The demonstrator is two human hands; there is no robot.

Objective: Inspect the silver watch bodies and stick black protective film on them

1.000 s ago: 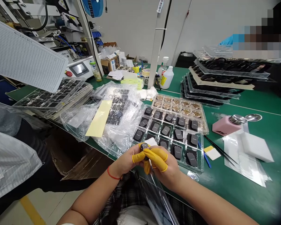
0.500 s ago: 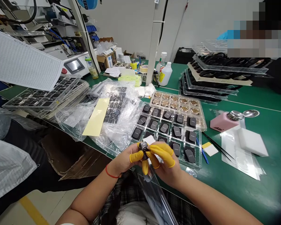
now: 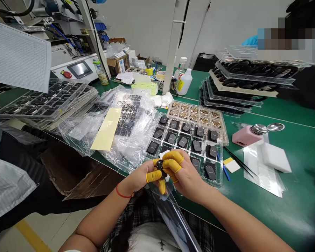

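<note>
A small glossy black casing (image 3: 160,168) sits between my two hands, above the table's front edge. My left hand (image 3: 141,176), with yellow finger cots, is closed round it from the left. My right hand (image 3: 185,173), also in yellow finger cots, has its fingers curled and pinched against the casing's right side; the exact fingertip contact is hidden. Just beyond the hands lies a clear tray (image 3: 221,171) of dark rounded plates (image 3: 196,146), each in its own compartment. A white piece (image 3: 164,153) shows partly behind my fingers. Below the hands a clear plastic sheet (image 3: 174,220) slopes across my lap.
Behind the plate tray is a tray of gold-coloured round parts (image 3: 194,118). To the right are tweezers (image 3: 238,160), a pink pump bottle (image 3: 243,135) and a white foam block (image 3: 275,157). Plastic bags (image 3: 78,131) and stacked trays (image 3: 42,101) lie left. A co-worker is behind tall stacked trays (image 3: 238,94).
My right hand has turned, its fingers now curling more tightly over the casing. The left hand keeps its hold. The view has shifted slightly.
</note>
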